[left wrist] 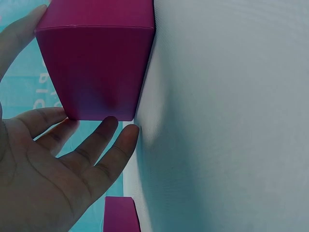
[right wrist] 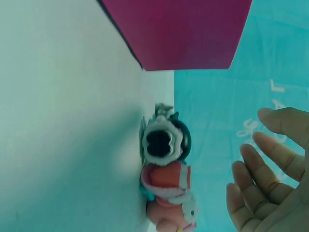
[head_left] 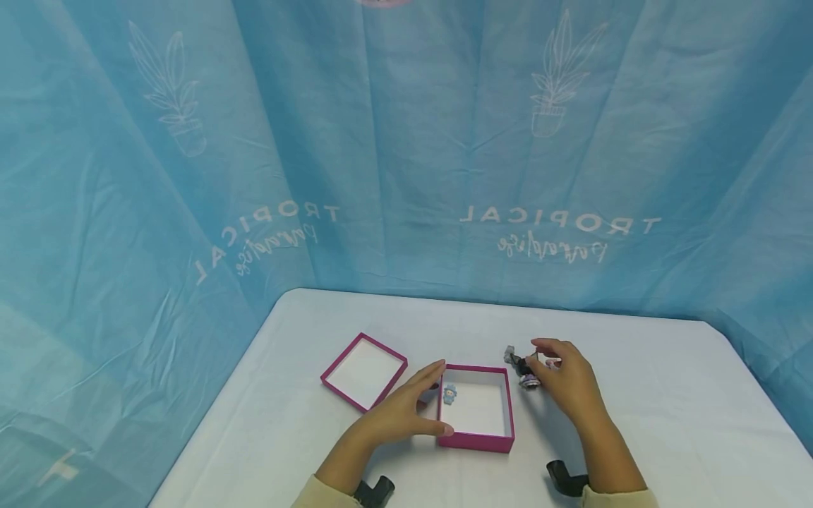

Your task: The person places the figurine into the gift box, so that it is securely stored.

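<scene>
Nearest the left wrist camera, the left hand [left wrist: 50, 179] is holding an open magenta box [head_left: 475, 442] across its left end, its fingers spreading, the thumb pressing the near wall and fingertips touching around the far left corner. Opposite it, the right hand [head_left: 567, 377] is hovering beside the figures on the table, its fingers bending loosely and standing apart, with a gap showing between them and the toys in the right wrist view. Below that hand, a black-and-grey figure [right wrist: 164, 140] and a pink-and-red figure [right wrist: 165, 210] are lying close together, just right of the box. Inside the box, a small blue figure [head_left: 449, 394] is resting near the left wall. Left of the box, a shallow lid [head_left: 363, 372] is lying at an angle with its white inside facing up. Black wrist mounts [head_left: 565, 480] and beige sleeves [head_left: 619, 498] are showing at the lower edge. White cloth [head_left: 667, 402] is covering the table, and blue curtains [head_left: 413, 176] with reversed "TROPICAL Paradise" lettering are hanging behind.
</scene>
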Demonstrator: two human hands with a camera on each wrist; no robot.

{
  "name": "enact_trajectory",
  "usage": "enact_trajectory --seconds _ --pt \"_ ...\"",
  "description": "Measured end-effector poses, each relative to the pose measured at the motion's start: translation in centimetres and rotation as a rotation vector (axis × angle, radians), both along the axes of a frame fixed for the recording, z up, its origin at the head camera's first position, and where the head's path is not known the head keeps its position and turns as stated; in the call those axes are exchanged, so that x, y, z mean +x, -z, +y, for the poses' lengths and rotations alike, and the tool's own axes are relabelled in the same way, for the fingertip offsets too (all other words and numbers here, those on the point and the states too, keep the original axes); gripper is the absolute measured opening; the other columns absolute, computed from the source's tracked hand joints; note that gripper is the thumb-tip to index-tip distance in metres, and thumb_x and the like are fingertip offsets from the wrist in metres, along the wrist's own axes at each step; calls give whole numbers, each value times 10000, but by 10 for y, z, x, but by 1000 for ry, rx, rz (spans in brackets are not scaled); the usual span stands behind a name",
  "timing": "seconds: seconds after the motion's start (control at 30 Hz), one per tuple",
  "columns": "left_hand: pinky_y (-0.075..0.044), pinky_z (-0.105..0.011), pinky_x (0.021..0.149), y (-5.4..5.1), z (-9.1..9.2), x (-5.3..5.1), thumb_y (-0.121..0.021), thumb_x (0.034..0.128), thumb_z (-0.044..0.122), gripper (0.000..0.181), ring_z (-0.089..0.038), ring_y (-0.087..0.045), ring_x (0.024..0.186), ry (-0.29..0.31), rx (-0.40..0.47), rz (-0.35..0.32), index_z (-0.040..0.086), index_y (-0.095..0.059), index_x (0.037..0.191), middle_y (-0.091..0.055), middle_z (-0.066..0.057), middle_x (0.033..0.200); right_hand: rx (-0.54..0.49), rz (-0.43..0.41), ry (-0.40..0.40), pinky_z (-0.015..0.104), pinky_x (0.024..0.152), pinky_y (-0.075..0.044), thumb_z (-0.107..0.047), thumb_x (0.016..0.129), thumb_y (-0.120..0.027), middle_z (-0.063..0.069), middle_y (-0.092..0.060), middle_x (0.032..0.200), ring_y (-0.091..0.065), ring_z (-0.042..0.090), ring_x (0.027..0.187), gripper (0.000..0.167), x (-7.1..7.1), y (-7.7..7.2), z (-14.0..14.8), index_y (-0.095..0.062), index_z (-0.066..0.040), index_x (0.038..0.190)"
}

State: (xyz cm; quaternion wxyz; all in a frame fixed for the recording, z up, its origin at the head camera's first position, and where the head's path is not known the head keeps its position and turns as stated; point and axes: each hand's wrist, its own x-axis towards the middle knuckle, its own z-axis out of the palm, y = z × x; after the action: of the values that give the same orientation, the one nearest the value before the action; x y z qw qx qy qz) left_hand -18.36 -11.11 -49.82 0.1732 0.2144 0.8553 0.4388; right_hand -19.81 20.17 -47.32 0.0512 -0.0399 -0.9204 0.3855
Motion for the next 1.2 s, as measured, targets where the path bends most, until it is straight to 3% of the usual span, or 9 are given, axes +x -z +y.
enact_trajectory --seconds 0.3,0.57,1.0,1.2 --pt "-367 -506 1218 -1 -1 -1 -860 776 441 1044 -188 -273 1548 5 25 -13 392 -226 1604 -186 97 1705 -20 -51 34 660 1092 -431 -297 980 -659 231 -520 1444 -465 457 1361 458 3 0 13 -588 -102 1388" --pt "-433 -454 1179 2 0 -1 -866 765 451 1052 -190 -319 1527 5 33 -18 401 -230 1601 -196 118 1699 -4 -86 64 680 1152 -337 -273 970 -661 292 -426 1487 -382 492 1400 529 5 13 25 -536 -52 1434" --pt "-433 -453 1178 3 0 -1 -868 762 450 1052 -186 -318 1528 1 26 -15 409 -230 1598 -201 99 1701 -7 -171 60 691 1140 -344 -301 936 -703 364 -387 1462 -385 533 1368 708 4 34 35 -413 38 1486" --pt "-445 -450 1167 2 0 -1 -874 759 436 1053 -192 -329 1520 1 42 -17 399 -239 1599 -202 96 1701 -9 -213 44 710 1126 -351 -332 947 -684 366 -360 1493 -369 549 1382 752 2 38 39 -345 1 1529"
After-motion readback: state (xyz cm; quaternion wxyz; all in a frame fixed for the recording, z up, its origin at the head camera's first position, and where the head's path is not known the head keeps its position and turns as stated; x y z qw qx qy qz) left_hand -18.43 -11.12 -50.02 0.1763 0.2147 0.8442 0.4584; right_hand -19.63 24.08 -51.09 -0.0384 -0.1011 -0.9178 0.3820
